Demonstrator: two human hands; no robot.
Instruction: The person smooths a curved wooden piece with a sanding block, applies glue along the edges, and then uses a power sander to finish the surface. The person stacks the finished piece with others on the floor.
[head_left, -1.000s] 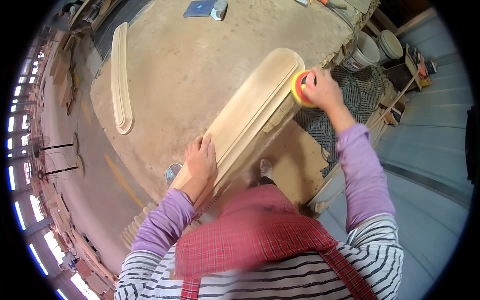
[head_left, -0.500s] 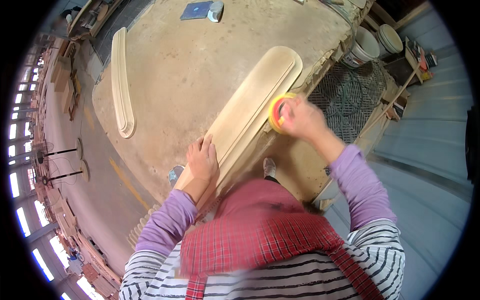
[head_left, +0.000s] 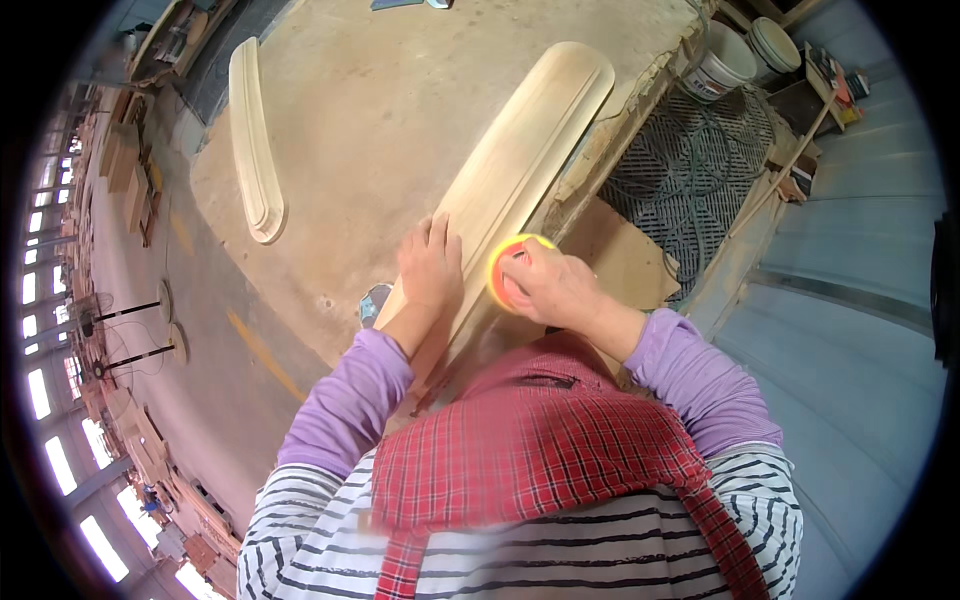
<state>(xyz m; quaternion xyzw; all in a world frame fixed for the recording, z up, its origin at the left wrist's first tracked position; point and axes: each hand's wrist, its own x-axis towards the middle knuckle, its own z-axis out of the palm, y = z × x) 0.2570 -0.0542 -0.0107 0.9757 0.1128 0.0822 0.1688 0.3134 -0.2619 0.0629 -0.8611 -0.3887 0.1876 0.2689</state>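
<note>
A long pale wooden board (head_left: 505, 160) with a rounded far end and a stepped, moulded edge lies slantwise on the worktable. My left hand (head_left: 431, 265) rests flat on its near part, fingers stretched out. At the board's right edge, my right hand (head_left: 553, 287) is closed on a round yellow-and-red ring-shaped piece (head_left: 496, 272), its fingers in the middle of it. The ring's rim seems to touch the moulded edge; its underside is hidden. Just left of my left hand sits a small blue-grey object (head_left: 374, 302), partly hidden.
A second, narrower moulded board (head_left: 258, 150) lies at the table's left. Part of a blue pad (head_left: 396, 3) shows at the far edge. Right of the worn table edge (head_left: 625, 110) are a slatted mat (head_left: 690, 160), white buckets (head_left: 725, 65) and a metal wall (head_left: 860, 230). Fans (head_left: 165, 305) stand at far left.
My right hand has moved nearer and left along the board's edge with the yellow-and-red ring. My left hand stays flat on the board. The view has shifted, with the blue pad mostly out of frame.
</note>
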